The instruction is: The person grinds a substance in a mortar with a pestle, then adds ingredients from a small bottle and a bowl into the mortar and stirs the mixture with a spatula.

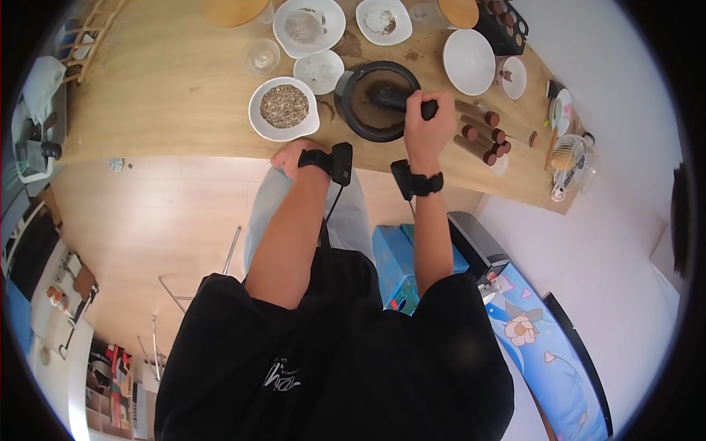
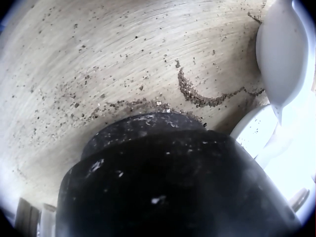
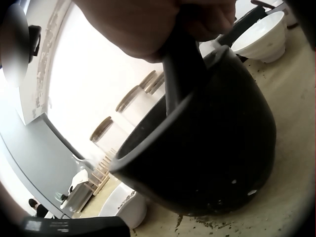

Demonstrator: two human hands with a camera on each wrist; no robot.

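My right hand (image 1: 430, 132) grips the upper end of a black pestle (image 1: 390, 97), fingers wrapped round it. The pestle slants down into a dark stone mortar (image 1: 347, 117), which holds brown powder (image 1: 368, 114). In the right wrist view the same hand (image 3: 158, 24) is above the mortar (image 3: 222, 143), and the pestle (image 3: 182, 74) leans at the rim. My left hand (image 1: 290, 156) rests at the table's front edge, loosely bent, just below a white spouted bowl (image 1: 316, 121) of coarse brown flakes (image 1: 284, 106). In the left wrist view the mortar (image 2: 173, 182) fills the lower part.
White bowls (image 1: 468, 62) and a small clear cup (image 1: 262, 56) stand behind and beside the mortar. Several brown-capped tubes (image 1: 471, 132) lie to the right. Brown crumbs (image 2: 197, 96) are scattered on the wooden table (image 1: 162, 110). A wire whisk (image 1: 568, 158) lies at the right end.
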